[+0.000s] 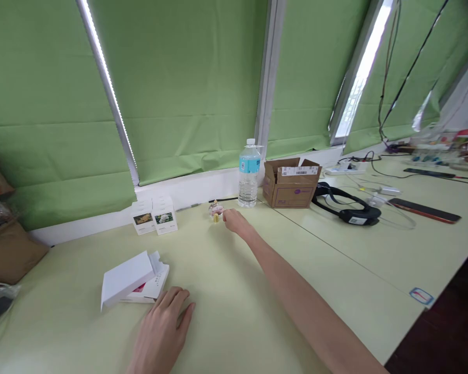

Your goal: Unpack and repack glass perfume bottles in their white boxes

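The right hand (236,222), fingers pressed together, almost touched a small bottle (216,209). The left hand (161,327) lay spread near a white box (127,278).

Bare left hand (160,328), bare right hand (236,222)

A small glass object (216,210) just beyond the right hand (236,222) was too small to make out, the left hand (159,330) was cut off at the wrist by the bottom edge, the print on small white boxes (154,216) left of the right hand was unreadable
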Action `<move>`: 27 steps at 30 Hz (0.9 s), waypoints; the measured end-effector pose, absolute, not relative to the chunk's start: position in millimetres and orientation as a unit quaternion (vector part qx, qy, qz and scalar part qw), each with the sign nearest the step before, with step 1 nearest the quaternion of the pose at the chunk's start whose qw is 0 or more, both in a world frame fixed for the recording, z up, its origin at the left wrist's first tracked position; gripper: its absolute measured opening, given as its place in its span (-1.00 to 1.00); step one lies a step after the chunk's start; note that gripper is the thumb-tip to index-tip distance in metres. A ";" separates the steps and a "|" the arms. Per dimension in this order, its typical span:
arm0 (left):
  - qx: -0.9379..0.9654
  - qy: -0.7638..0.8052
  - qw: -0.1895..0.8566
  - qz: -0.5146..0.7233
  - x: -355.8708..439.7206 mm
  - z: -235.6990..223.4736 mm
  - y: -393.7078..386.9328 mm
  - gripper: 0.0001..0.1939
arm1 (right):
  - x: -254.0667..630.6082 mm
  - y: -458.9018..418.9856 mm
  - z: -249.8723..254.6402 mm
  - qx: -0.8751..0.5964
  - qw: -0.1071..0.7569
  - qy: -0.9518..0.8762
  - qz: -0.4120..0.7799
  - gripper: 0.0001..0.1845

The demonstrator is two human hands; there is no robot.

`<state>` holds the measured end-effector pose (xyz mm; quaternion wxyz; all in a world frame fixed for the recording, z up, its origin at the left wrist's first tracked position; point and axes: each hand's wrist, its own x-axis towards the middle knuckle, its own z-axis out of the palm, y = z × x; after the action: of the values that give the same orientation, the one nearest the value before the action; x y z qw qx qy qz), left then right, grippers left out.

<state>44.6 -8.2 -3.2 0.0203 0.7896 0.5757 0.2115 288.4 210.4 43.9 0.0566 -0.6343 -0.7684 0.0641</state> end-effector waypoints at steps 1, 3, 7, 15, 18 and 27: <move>0.789 0.577 0.019 0.211 44.4 -3.6 -8.5 -0.79 | 290.7 213.7 37.8 -0.632 0.073 -0.769 0.061 -0.66; 0.788 0.579 0.017 0.209 44.1 -4.4 -9.0 -0.79 | 292.8 218.6 26.9 -0.623 0.105 -0.773 0.058 -0.66; 0.789 0.580 0.017 0.204 45.1 -4.1 -8.9 -0.79 | 294.7 225.0 14.4 -0.603 0.168 -0.779 0.050 -0.66; 0.794 0.574 0.017 0.202 46.2 -3.1 -7.5 -0.78 | 300.9 231.2 7.2 -0.614 0.169 -0.770 0.044 -0.72; 0.792 0.575 0.020 0.202 46.1 -3.3 -7.4 -0.78 | 297.6 228.9 7.3 -0.611 0.151 -0.776 0.045 -0.69; 0.791 0.570 0.020 0.224 47.6 -2.4 -8.4 -0.80 | 295.4 221.2 23.4 -0.628 0.142 -0.765 0.021 -0.71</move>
<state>47.6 -8.4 -2.4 0.0204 0.7906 0.5695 0.2239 295.4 221.2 23.4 0.1421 -0.6275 -0.7652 0.0206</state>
